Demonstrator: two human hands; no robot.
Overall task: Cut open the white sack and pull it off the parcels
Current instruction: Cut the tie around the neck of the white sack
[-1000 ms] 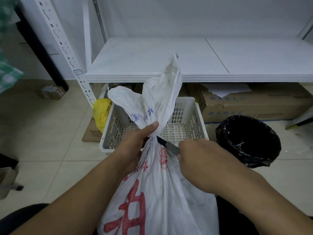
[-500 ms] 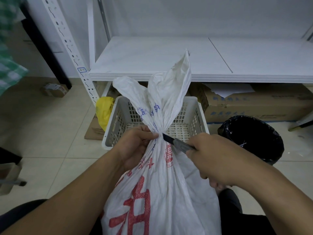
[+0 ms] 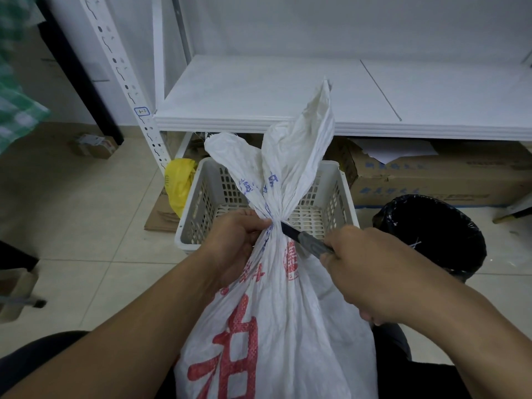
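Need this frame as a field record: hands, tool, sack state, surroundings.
left hand: gripping the white sack just below its tied neck
right hand: holding a knife, blade tip at the neck
sack state: still tied shut, upright, red print
parcels: not visible
behind sack: white basket
right of basket: black-lined bin
beyond: white shelf

I see the sack [image 3: 276,312] nearest me, between the left hand [image 3: 233,243] and right hand [image 3: 365,272]; the knife [image 3: 305,240] runs from the right hand to the sack's tied neck; behind the sack sits the basket [image 3: 195,214]; right of the basket stands the bin [image 3: 431,234]; behind both, under the shelf [image 3: 259,93], lies a carton [image 3: 443,180]; a bag [image 3: 180,182] sits left of the basket.
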